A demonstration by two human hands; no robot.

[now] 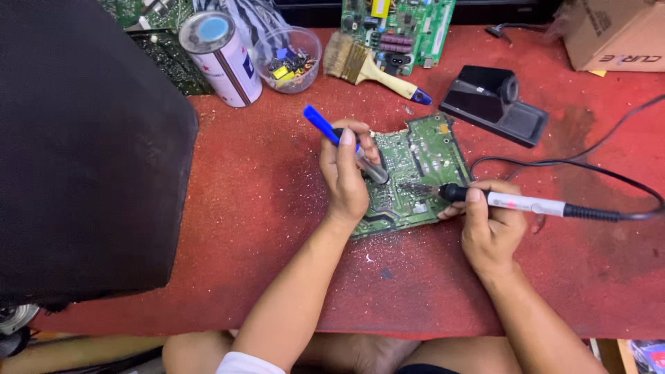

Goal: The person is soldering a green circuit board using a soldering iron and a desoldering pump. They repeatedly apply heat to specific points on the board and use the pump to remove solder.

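Black slab-shaped bulk [83, 152] at far left, covering that end of red felt-covered surface [263, 263]. Behind its upper corner, dark circuit boards [170, 59] lying flat. Next along, white cylindrical can with pale blue lid [222, 59], tilted, just beside clear plastic cup of small coloured parts [287, 59]. Flat paintbrush with pale wooden handle and blue tip [374, 69] lying diagonally right of cup, bristles towards it. Green populated circuit board [398, 31] at rear edge behind brush.

Centre: left hand [346, 176] closed around blue-capped desoldering pump with clear barrel [346, 145], nozzle down against green circuit board, solder side up [415, 173], which lies flat on surface between both hands. Right hand [492, 232] closed around soldering iron with white body and black grip [512, 202], tip laid on same board, close to pump nozzle. Black cable [589, 170] looping from iron's rear towards right edge.

Farther back right, black wedge-shaped iron stand [495, 104]. Top right corner, brown cardboard box [616, 31].
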